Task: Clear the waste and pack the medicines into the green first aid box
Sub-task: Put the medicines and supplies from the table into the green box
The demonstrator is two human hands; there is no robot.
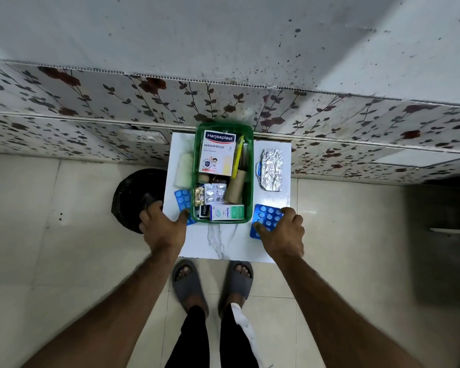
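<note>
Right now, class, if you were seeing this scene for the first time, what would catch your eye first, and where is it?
The green first aid box stands mid-table against the wall, crammed with packs, a white Hansaplast box on top. A bright blue blister strip lies on each side at its near end: the left hand touches one, the right hand rests on the other. A crumpled silver foil strip lies right of the box, and a black bin stands on the floor to the left.

Glossy white marble-look table top (223, 243), grey veins shining. The green first aid box (248, 197) is translucent plastic, smooth-walled. Inside, a printed cardboard plaster carton (218, 152) and a matt brown cardboard tube (237, 187). Right of the box, crinkled silver foil strip (272, 170), bright and creased. Blue blister strip (266, 217), glossy plastic bubbles. Floor tiles (64, 235) polished, smooth.
</note>
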